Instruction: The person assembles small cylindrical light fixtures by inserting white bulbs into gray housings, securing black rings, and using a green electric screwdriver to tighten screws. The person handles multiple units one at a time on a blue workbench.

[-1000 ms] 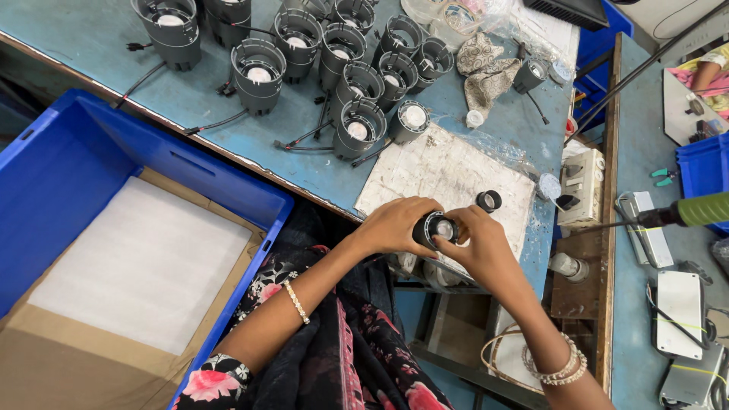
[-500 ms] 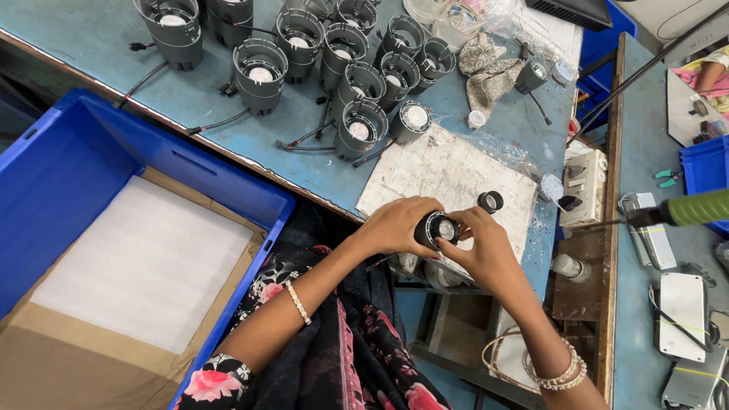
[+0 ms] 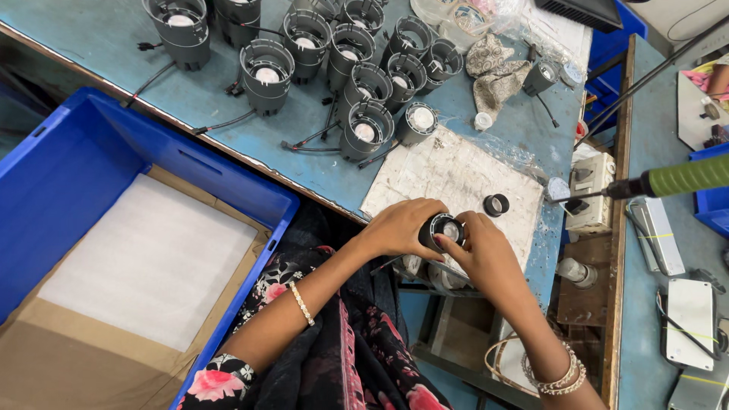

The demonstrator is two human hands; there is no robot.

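Both my hands hold one small dark round lamp housing (image 3: 443, 230) with a pale lens at the near edge of the blue worktable (image 3: 228, 91). My left hand (image 3: 399, 225) wraps its left side. My right hand (image 3: 484, 254) grips its right side, fingertips on the rim. The housing hangs over a worn white sheet (image 3: 456, 178). A small black ring (image 3: 496, 205) lies on that sheet just beyond my right hand.
Several grey lamp housings with wires (image 3: 357, 68) crowd the table's far side. A blue crate (image 3: 91, 182) lined with cardboard and white foam sits at my left. A green-handled tool (image 3: 676, 178), a white socket block (image 3: 592, 190) and a crumpled cloth (image 3: 493, 68) lie to the right.
My hands and the housing have stayed in nearly the same place; only small finger shifts on the housing show.
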